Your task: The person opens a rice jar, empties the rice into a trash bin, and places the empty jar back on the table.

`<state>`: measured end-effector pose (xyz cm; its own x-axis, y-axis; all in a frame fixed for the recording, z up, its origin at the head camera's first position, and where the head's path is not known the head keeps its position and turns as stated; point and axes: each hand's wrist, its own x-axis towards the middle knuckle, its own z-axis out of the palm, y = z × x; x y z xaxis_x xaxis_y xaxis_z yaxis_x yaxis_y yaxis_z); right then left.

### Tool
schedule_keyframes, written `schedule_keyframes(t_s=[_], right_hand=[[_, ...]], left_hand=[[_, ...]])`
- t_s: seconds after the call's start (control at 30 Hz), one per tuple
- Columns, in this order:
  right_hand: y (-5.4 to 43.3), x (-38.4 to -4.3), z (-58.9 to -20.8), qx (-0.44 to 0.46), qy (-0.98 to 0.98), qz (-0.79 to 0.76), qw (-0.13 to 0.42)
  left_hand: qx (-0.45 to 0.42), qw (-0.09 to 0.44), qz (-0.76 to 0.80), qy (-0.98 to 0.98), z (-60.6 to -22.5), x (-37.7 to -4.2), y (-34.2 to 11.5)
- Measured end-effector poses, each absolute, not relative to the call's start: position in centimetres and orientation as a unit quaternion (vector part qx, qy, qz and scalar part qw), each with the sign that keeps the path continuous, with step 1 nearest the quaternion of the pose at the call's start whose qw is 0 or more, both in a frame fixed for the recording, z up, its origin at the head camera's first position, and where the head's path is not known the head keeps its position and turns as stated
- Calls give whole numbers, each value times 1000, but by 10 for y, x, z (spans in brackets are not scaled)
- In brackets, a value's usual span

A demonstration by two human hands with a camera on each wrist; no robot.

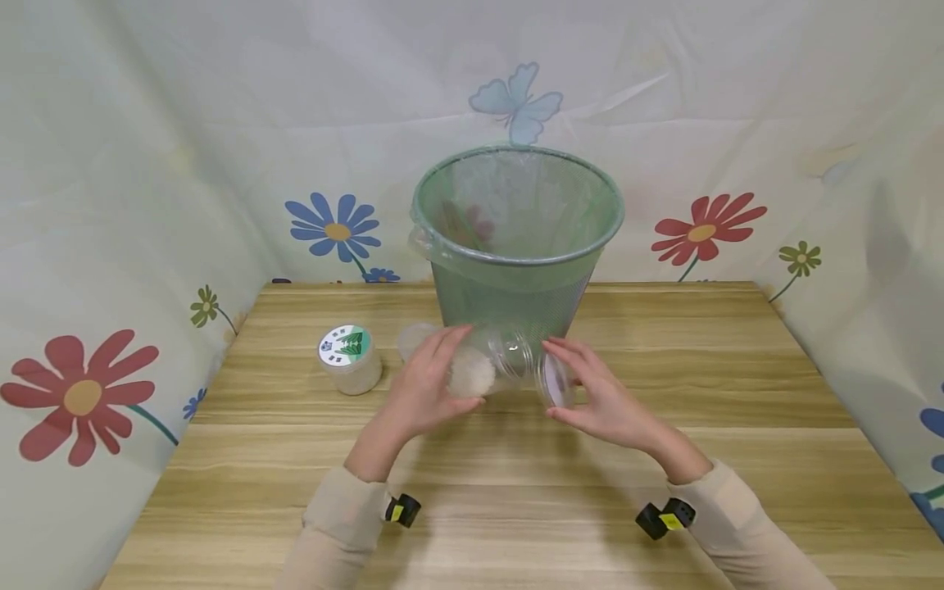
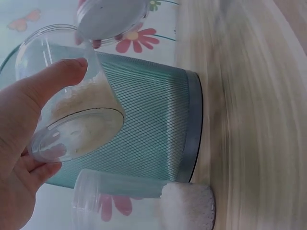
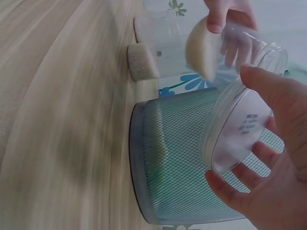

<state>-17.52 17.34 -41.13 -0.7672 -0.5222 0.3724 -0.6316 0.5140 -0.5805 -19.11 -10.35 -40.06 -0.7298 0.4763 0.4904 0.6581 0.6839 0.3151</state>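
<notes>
I have the left hand (image 1: 420,389) near the middle of the scene, its thumb and fingers curled round a clear jar (image 2: 72,96). The jar is held in the air, its mouth tipped up and to the right, with white grains (image 1: 470,374) gathered toward its base.

To its right, the right hand (image 1: 601,401) pinches a round lid (image 3: 240,129) by its edge, thumb on one side and fingers on the other. I see a pale disc in it with small dark print that I can't read. The lid is close to the jar's mouth; whether they touch, I can't tell.

Just beyond both hands stands a green mesh bin (image 1: 509,307) lined with a clear bag (image 1: 424,242), at the far middle of the wooden table (image 1: 221,492). A second jar (image 2: 144,203) stands upright just left of the bin, with grains in its bottom, partly hidden behind the left hand from the head camera. Farther left I have a capped jar (image 1: 352,373), upright, its top label green and white. A flowered backdrop (image 1: 221,74) closes the far side.
</notes>
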Motion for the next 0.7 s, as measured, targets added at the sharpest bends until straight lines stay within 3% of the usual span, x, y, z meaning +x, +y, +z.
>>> schedule_keyframes(t_s=[0.7], right_hand=[[187, -190, -438, 327, -889, 315, 67]], left_hand=[[-301, 213, -242, -897, -395, -189, -113]])
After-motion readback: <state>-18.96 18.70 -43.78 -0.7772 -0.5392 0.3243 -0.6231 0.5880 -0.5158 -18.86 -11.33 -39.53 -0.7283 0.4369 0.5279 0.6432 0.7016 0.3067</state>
